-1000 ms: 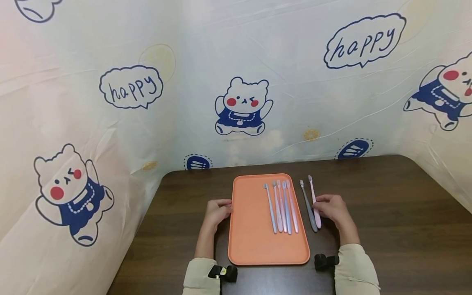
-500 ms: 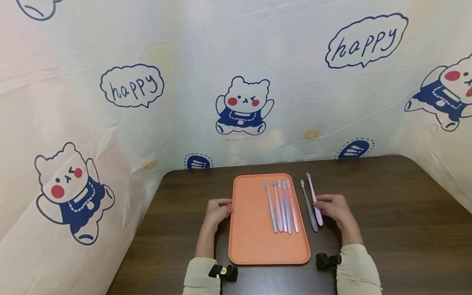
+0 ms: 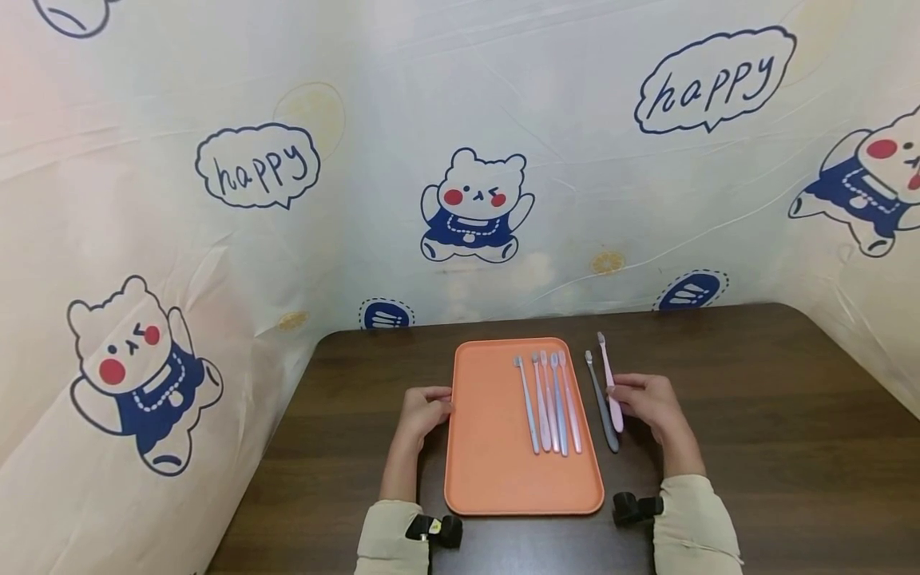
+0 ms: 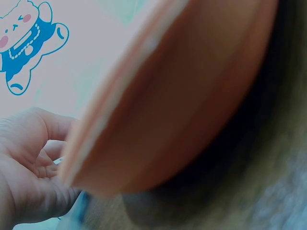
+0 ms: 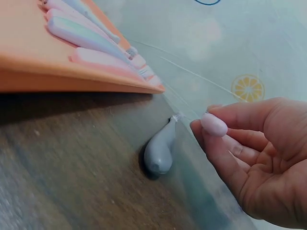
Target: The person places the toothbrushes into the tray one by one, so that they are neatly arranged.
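An orange tray (image 3: 489,479) lies on the table with several pastel toothbrushes (image 3: 542,407) side by side on its right half. My left hand (image 3: 422,414) holds the tray's left edge between thumb and fingers; in the left wrist view the rim hides its fingertips. Right of the tray, my right hand (image 3: 650,402) pinches a pink toothbrush (image 3: 607,363) by its handle, bristle end pointing away from me. In the right wrist view this toothbrush's handle end (image 5: 215,125) appears raised off the table. A grey toothbrush (image 3: 602,407) lies between it and the tray.
The dark wooden table (image 3: 776,431) extends to both sides of the tray. A pale curtain (image 3: 575,176) printed with bears and "happy" bubbles hangs behind and beside it. Black wrist cameras (image 3: 449,531) sit on the sleeves.
My right hand has moved the pink toothbrush a little farther from me, its handle end now higher than before. The left hand, tray and grey toothbrush have stayed put.
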Tool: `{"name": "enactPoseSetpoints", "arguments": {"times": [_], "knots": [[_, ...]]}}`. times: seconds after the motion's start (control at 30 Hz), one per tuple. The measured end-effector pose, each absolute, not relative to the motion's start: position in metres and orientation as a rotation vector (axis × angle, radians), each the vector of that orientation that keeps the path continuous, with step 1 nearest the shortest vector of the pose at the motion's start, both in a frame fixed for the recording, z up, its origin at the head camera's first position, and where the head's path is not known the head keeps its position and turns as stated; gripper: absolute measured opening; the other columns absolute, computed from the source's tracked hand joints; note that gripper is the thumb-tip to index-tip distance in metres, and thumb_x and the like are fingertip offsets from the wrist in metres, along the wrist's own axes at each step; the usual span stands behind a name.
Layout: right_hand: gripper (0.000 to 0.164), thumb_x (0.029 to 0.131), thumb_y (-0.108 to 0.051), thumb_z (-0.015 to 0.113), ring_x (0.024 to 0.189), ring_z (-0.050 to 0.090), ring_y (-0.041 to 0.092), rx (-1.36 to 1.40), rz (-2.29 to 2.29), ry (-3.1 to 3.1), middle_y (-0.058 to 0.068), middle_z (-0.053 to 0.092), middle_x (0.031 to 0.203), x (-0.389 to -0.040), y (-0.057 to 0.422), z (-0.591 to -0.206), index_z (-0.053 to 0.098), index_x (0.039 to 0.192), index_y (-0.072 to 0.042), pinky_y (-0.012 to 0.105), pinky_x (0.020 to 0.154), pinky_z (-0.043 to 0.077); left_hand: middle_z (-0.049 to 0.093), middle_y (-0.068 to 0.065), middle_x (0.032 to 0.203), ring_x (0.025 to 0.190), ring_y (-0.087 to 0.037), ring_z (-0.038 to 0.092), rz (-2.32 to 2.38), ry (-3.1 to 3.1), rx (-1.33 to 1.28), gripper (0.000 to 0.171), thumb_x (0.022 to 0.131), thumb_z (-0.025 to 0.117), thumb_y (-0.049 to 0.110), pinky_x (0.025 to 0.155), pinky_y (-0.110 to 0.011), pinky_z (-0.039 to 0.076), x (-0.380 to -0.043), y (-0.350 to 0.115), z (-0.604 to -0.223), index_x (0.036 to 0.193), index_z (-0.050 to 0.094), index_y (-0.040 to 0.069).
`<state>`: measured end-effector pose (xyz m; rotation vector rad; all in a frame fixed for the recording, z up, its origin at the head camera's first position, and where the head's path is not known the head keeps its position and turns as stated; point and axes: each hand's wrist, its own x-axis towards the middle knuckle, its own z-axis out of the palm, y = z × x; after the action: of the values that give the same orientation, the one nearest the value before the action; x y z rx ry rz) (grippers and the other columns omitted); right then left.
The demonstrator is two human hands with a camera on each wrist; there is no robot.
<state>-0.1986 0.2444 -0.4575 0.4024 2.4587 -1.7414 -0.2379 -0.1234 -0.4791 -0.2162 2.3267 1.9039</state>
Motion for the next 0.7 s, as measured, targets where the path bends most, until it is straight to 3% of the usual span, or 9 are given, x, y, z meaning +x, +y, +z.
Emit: {"name": "enactPoseSetpoints", "arguments": {"times": [0.7], "knots": [[0.044, 0.099, -0.013, 0.062, 0.099, 0.068, 0.015, 0.380, -1.723, 2.476, 0.031, 0.063, 0.133, -0.201, 0.227, -0.455, 0.057, 0.137, 0.008, 0.041, 0.094, 0.059, 0.074, -0.022, 0.102, 0.084, -0.012, 0.069, 1.910, 2.322, -0.229, 0.034, 0.084, 0.063, -0.009, 0.074, -0.027, 0.060, -0.238, -0.123, -0.480, 0.118, 0.069, -0.013]]}}
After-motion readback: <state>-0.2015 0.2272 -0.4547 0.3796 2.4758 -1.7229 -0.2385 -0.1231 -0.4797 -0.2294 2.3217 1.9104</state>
